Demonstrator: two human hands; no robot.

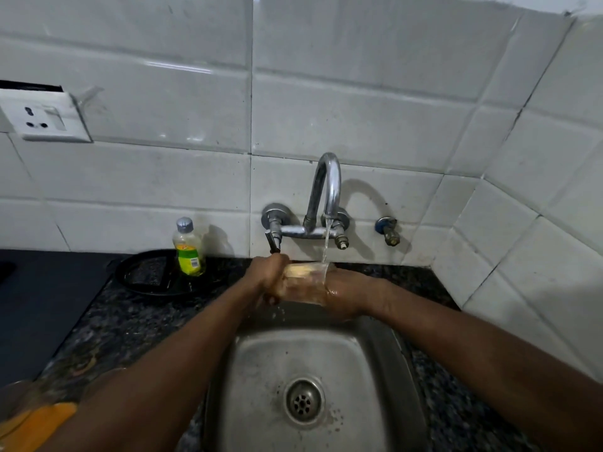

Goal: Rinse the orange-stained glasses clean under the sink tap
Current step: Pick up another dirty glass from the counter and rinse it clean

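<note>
Checking in from the remote feed: the glass (306, 282) is up at the back edge of the sink (261, 370), held between both hands right under the tap (329, 187). The left hand (266, 278) is curled tight round the glass's left side, knuckles toward me. The right hand (346, 295) wraps the right side, wet and shiny, with its fingers showing through the glass wall. The water stream (326, 243) comes straight down and lands at the glass's upper right edge. There's a yellowish tint inside the glass. Can't really tell how far it's tilted.

Down in the bottom left corner there's an other glass (32, 419), blurry, with orange in it, sitting on the counter (130, 321).

The sink is steel with a round drain (303, 401) in the middle and some specks around it. The counter is dark speckled stone. Behind the left hand sits a dish soap bottle (189, 249) with green liquid, standing at the edge of a black round tray (153, 275). The wall is white tile, with a socket (42, 117) on the left and a small valve (388, 230) right of the tap.
</note>
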